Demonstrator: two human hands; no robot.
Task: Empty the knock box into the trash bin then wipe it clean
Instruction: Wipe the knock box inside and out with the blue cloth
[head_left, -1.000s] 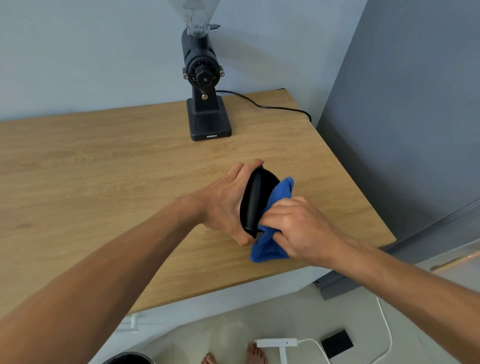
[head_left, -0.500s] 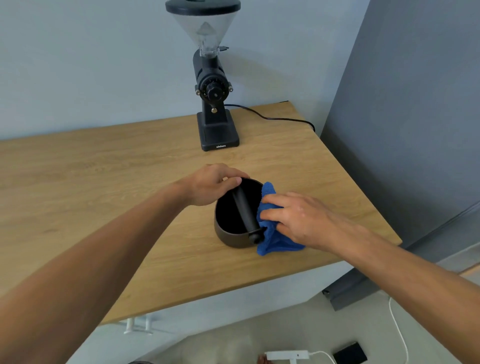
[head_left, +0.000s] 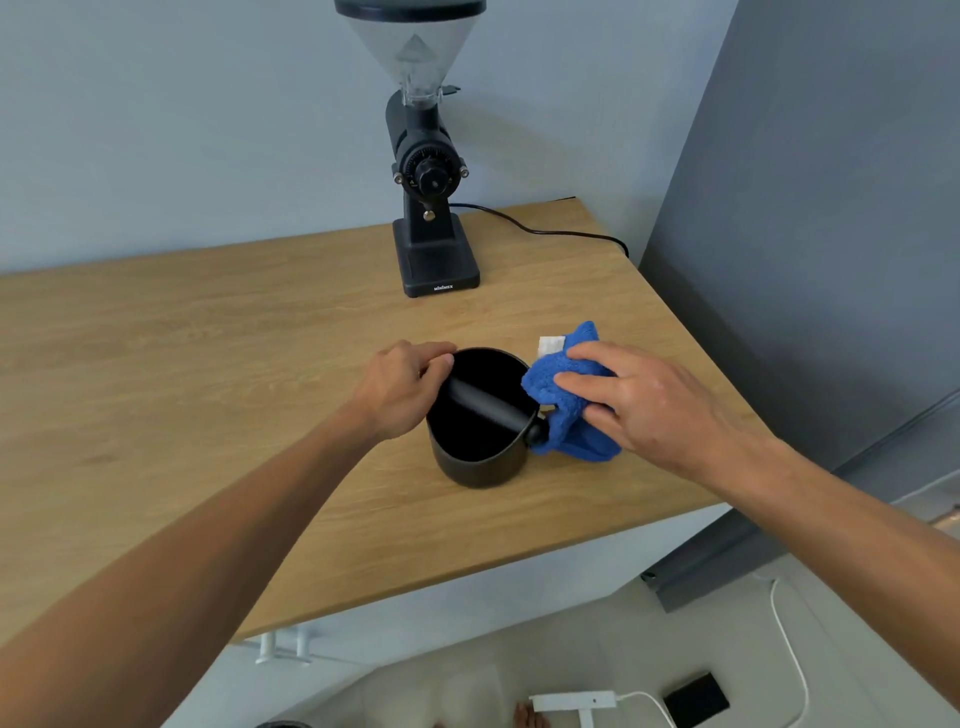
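Note:
The black round knock box (head_left: 480, 460) stands upright on the wooden table (head_left: 208, 364), its dark knock bar running across the open top. My left hand (head_left: 402, 387) rests on its left rim, fingers curled over the edge. My right hand (head_left: 634, 400) lies just right of the box, pressing a crumpled blue cloth (head_left: 563, 415) against the box's right side. A white tag shows at the cloth's far end. The inside of the box looks dark and bare.
A black coffee grinder (head_left: 428, 197) with a clear hopper stands at the back of the table, its cable trailing right. A grey panel (head_left: 805, 234) borders the table's right side. On the floor below lie a white power strip (head_left: 574, 701) and a black block.
The knock box went from tilted on its side to standing upright on the table. My right hand and the cloth moved from the box's opening to its right outer side.

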